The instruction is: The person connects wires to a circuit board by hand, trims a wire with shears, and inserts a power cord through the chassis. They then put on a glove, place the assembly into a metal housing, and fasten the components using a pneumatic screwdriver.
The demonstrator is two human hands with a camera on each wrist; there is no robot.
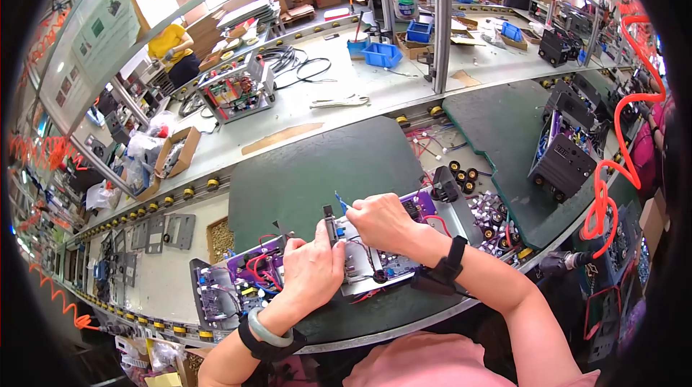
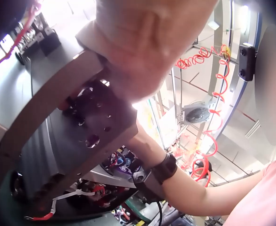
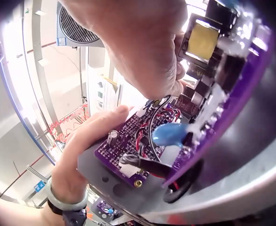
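In the head view my left hand (image 1: 313,271) grips the upright metal plate of an opened chassis, a purple circuit board (image 3: 121,146) mounted on it in the right wrist view. Dark metal with round holes (image 2: 88,120) shows under that hand in the left wrist view. Close by, my right hand (image 1: 386,221) is curled over the chassis middle and pinches a thin blue item (image 1: 341,201) whose kind I cannot tell. Red wires (image 1: 263,271) run over the left section. Another purple board (image 3: 222,127), carrying a blue disc-shaped component (image 3: 168,135), stands nearest the right wrist camera.
A dark green mat (image 1: 310,163) lies beneath the work. To the right are loose connectors (image 1: 497,221), black rollers (image 1: 461,174) and an assembled black unit (image 1: 562,163). A coiled red air hose (image 1: 598,207) hangs there. Grey metal plates (image 1: 162,234) lie left. Blue bins (image 1: 382,55) stand behind.
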